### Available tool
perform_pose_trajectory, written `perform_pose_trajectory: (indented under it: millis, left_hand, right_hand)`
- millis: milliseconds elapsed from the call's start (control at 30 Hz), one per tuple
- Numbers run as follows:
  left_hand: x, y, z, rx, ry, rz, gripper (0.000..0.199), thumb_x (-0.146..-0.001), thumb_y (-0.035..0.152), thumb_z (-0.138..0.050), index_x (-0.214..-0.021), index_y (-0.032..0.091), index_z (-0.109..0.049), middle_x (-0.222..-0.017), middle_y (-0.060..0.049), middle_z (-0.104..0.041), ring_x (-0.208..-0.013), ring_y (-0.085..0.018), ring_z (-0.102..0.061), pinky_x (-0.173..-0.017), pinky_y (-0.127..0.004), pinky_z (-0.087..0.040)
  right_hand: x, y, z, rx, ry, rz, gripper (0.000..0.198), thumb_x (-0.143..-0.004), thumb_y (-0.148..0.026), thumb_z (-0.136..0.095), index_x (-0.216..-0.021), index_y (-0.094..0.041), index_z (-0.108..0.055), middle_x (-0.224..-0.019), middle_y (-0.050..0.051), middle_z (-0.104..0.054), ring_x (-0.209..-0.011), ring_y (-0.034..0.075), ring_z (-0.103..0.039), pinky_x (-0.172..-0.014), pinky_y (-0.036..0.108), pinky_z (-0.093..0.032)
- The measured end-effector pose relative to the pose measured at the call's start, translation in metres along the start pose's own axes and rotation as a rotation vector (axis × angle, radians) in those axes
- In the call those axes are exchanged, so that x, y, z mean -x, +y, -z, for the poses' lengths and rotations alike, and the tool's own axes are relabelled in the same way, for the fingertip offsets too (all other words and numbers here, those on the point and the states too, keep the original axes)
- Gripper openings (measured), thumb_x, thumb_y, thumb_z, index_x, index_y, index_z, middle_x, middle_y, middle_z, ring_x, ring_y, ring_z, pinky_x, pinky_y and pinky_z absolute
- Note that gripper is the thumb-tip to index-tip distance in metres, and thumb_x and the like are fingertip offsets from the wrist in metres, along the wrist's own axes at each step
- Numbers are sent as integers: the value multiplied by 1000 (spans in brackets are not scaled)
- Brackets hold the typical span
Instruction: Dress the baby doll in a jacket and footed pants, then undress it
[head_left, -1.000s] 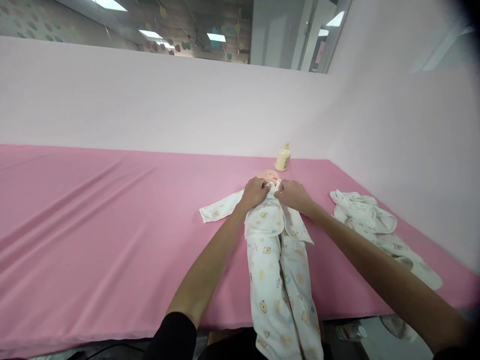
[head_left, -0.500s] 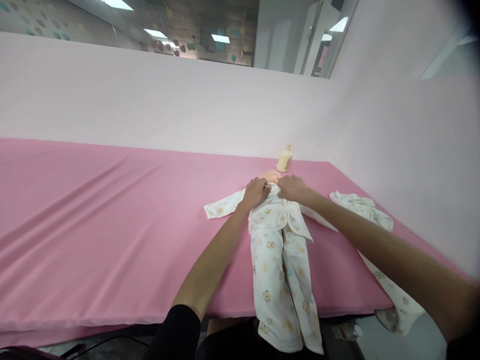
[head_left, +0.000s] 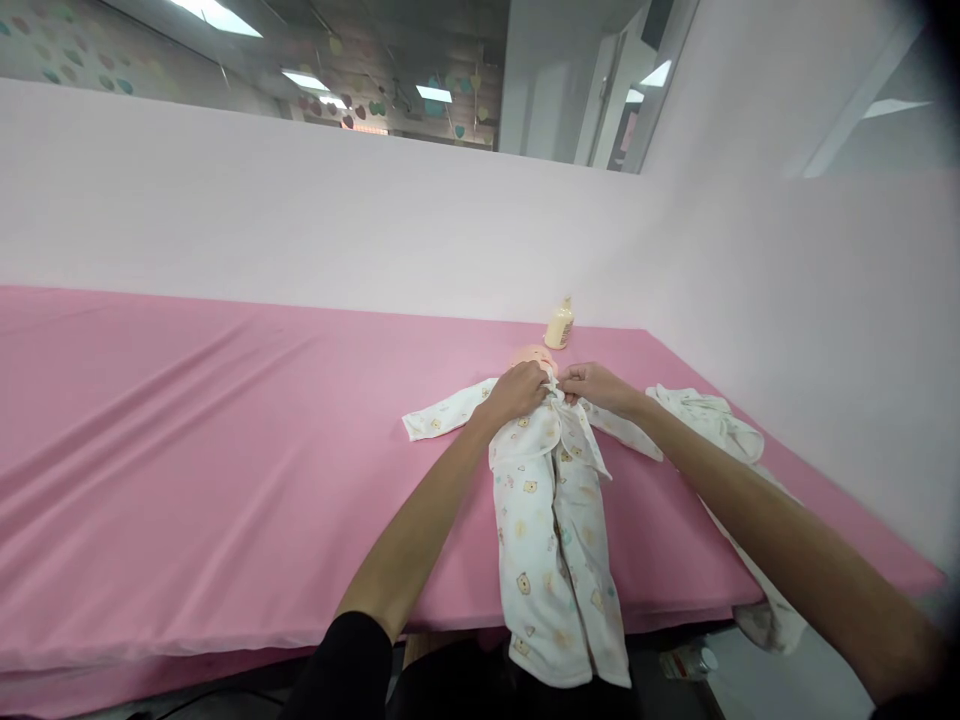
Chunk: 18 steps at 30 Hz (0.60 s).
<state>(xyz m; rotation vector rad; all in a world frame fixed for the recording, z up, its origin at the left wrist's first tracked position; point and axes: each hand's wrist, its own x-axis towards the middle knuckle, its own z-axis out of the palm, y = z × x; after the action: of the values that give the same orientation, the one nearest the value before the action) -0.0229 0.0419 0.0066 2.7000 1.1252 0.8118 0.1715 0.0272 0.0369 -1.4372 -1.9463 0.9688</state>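
A baby doll (head_left: 534,355) lies on its back on the pink-covered table, its head toward the wall and partly hidden behind my hands. It wears a white baby jacket (head_left: 525,440) with small bear prints and matching trousers (head_left: 525,550), whose legs hang over the front edge. Both sleeves spread out sideways. At the neckline my left hand (head_left: 521,390) is closed on the jacket's collar. My right hand (head_left: 592,385) pinches the jacket's other front edge just beside it. The front flaps lie slightly apart below the hands.
A pale yellow pump bottle (head_left: 559,325) stands behind the doll's head near the wall. White printed cloth (head_left: 709,420) lies bunched to the right and trails over the table edge. The pink cover (head_left: 225,450) stretches far left. Below sits a jar with a white lid (head_left: 690,662).
My hands have come closer together at the doll's neckline, and the jacket's front edges are drawn up between them. The view has shifted slightly.
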Motion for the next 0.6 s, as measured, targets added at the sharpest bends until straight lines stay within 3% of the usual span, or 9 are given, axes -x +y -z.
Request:
perform_pose_trajectory:
  millis: [200,367,467,600]
  left_hand:
    - [-1,-6,-4,81,21,-9,21,-87,17,-45,-66,18,-46,-87,-5,-62,-85,-18,-55,-76,-31,-38]
    - [-1,-3,-2,136,30,-20,26,-89,21,-46,-63,18,-41,-81,-4,-58,-81,-17,-53,-72,-31,-34]
    - [1,-4,5,142,19,64,31,-91,28,-48,-63,18,-40,-80,-4,-59,-80,-17,-52,-70,-31,-33]
    - [5,-5,17,112,11,211,30,-89,30,-52,-65,18,-38,-82,-4,-59,-76,-17,-51,-66,-30,-30]
  right_hand:
    - [4,3,-5,150,47,97,11,-83,-19,-56,-83,-16,-67,-78,1,-67,-70,13,-60,-64,22,-44]
    - [4,4,-16,461,192,151,16,-88,-17,-48,-77,-17,-59,-77,3,-65,-71,15,-55,-64,25,-35]
    - [7,4,-18,574,302,70,15,-88,-17,-47,-74,-19,-54,-76,3,-63,-71,16,-51,-63,27,-31]
    - [21,-5,-19,452,521,-81,6,-87,-24,-50,-90,-20,-53,-88,5,-65,-78,18,-55,-64,27,-34]
